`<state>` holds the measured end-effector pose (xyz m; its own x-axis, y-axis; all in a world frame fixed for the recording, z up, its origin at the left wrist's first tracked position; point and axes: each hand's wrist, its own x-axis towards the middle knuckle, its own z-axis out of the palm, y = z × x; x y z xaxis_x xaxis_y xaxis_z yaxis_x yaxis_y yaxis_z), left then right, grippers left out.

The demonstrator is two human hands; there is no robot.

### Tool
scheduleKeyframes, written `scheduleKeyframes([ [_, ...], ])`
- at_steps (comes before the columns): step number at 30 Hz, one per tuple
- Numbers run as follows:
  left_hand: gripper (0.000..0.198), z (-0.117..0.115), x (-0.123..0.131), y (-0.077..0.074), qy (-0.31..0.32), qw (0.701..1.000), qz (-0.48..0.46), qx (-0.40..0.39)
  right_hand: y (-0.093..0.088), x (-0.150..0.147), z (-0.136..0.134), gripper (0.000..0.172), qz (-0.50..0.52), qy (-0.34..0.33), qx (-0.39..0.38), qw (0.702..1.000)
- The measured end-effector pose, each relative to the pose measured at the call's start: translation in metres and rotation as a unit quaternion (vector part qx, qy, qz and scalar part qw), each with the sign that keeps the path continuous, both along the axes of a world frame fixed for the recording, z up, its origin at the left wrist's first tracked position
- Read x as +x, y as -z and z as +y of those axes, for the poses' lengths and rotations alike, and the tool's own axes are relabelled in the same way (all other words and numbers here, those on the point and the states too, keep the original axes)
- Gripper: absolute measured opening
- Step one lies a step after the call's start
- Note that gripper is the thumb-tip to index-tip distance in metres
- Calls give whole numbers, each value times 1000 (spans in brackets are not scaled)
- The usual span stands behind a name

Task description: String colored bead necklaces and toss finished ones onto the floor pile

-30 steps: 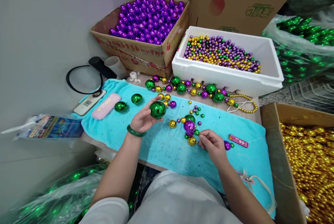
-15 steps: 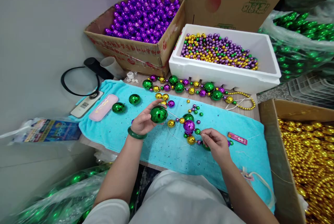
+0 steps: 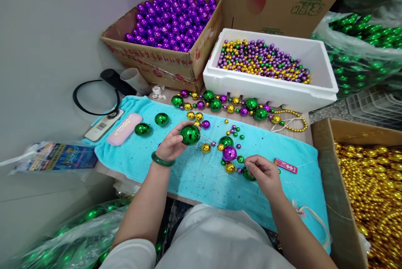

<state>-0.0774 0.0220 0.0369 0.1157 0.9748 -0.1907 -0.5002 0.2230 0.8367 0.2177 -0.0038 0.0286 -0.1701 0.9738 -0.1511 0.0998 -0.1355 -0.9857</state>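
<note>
Left hand (image 3: 171, 142): your fingers are wrapped around a large green ball (image 3: 190, 135); a green bangle (image 3: 163, 160) circles that wrist.
Right hand (image 3: 265, 175): your fingers are pinched on the beaded strand (image 3: 229, 153), just beside its small green bead (image 3: 240, 159).
Strand: it spans the gap between your hands, over the blue towel (image 3: 194, 177), a thin line running from the green ball to its small purple bead.
Loose balls: two more green balls (image 3: 161, 119) rest on the towel to your left, near the pink case (image 3: 124, 129).
Pink packet: the small pink packet (image 3: 285, 166) lies to the right of your right hand.
Counter: on the counter (image 3: 307, 136), beyond the towel, a longer beaded string (image 3: 215, 105) stretches in front of the white foam box (image 3: 266, 87), which holds small purple, gold and green beads.
</note>
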Motion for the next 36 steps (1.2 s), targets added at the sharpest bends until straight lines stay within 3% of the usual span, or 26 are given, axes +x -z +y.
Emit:
scheduleKeyframes([
  [14,52,3,-8,3,2,998,7,58,2,5,2,25,-14,-8,9,1000],
  [27,60,2,-6,-3,5,996,37,76,0,6,6,26,-37,-29,3,999],
  [36,54,1,17,-2,-9,990,97,98,6,-6,9,25,-15,-47,-10,999],
])
